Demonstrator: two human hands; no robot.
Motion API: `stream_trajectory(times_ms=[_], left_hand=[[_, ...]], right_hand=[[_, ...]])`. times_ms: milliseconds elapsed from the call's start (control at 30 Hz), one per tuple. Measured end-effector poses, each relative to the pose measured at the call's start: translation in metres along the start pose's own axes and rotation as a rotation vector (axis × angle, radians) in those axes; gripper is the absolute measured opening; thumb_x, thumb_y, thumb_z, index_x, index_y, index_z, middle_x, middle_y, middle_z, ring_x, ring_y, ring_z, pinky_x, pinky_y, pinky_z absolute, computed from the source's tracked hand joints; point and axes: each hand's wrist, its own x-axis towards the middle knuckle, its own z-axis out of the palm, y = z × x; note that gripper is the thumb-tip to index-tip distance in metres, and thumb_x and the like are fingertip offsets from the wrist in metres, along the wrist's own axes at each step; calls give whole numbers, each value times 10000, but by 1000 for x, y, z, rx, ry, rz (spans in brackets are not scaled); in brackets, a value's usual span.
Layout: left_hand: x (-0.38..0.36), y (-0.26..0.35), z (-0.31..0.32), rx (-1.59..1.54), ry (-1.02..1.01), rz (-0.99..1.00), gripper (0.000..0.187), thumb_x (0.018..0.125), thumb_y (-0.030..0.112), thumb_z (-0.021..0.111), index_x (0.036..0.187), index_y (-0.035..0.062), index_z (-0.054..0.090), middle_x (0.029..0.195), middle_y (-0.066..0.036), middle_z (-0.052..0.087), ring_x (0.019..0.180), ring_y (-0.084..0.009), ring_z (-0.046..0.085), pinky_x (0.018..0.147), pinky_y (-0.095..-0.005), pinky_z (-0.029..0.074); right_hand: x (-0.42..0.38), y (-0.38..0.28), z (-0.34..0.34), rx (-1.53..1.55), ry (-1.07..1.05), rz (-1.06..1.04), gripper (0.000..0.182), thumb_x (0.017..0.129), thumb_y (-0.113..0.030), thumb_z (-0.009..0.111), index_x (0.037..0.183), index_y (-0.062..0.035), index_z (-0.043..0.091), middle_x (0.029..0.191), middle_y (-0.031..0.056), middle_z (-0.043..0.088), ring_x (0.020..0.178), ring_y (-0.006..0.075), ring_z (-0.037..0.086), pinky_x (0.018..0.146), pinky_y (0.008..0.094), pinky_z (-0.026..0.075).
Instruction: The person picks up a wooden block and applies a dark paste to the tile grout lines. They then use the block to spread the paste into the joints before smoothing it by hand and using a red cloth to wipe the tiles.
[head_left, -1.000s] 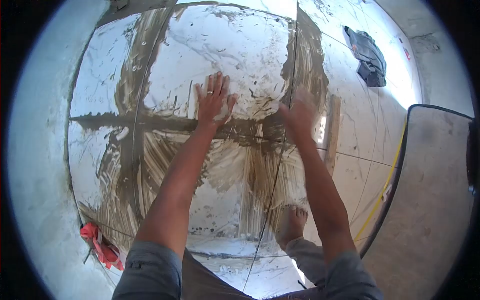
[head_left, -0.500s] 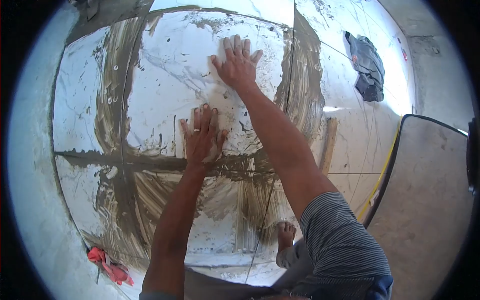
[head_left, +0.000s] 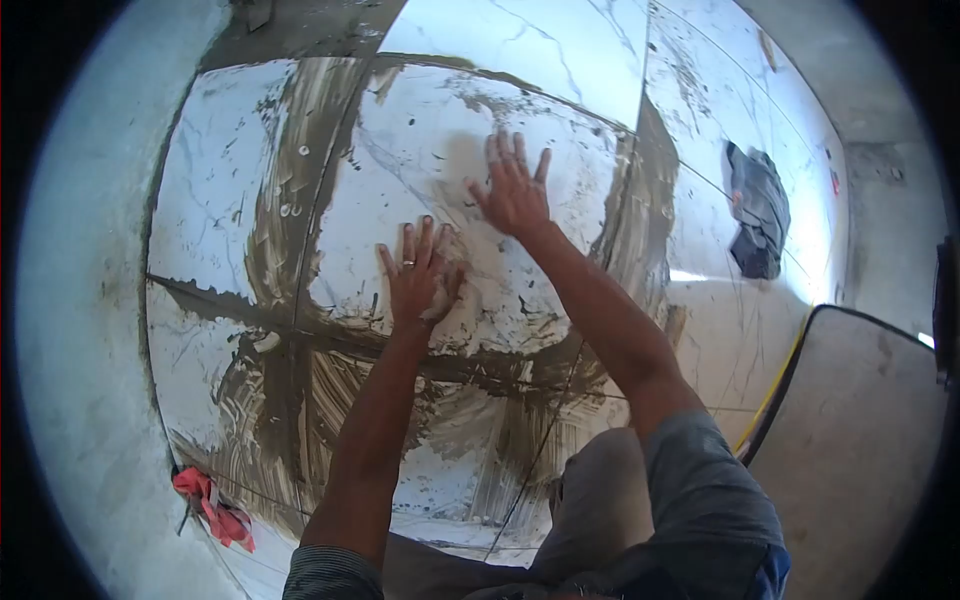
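Observation:
A large white marbled floor tile (head_left: 400, 215), smeared with grey-brown grout, lies under both my hands. My left hand (head_left: 420, 275) rests on its lower middle part, fingers spread, with a ring on one finger. Farther up and to the right, my right hand (head_left: 513, 190) lies on the same tile with its fingers apart. Neither hand holds anything. Wet grout (head_left: 465, 365) covers the joint below the tile, and broad grout streaks (head_left: 290, 180) run along the joint on its left.
A dark grey cloth (head_left: 760, 212) lies on the tiles to the right. At lower left is a red cloth (head_left: 215, 508) near the wall. A dark-edged panel (head_left: 850, 430) stands at right beside a yellow strip (head_left: 772, 395). A wooden stick (head_left: 675, 326) shows beside my right arm.
The view has shifted, so the floor sits lower and farther right. My hands have moved closer together on the tile. My knee now shows where a bare foot was visible.

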Motion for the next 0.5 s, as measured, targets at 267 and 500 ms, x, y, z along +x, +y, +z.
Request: stream_trajectory(times_ms=[267,500], left_hand=[[0,-3,9,-10,-31,35,604,880,453,468,1417,207,344,1501,-71,240,1369,-332,225,1045,-672,103],[-2,-2,9,-7,28,24,594,869,416,507,1408,212,359,1498,-90,253,1344,-343,280,1022,-679,156]], right_hand=[[48,33,43,-25,159,-129,755,902,-541,415,1418,-12,261,1491,171,236,1395,299,187,1082,597,131],[49,31,42,-8,-40,-231,770,915,-544,389,1429,1,210,1495,186,210,1399,303,175,1102,565,118]])
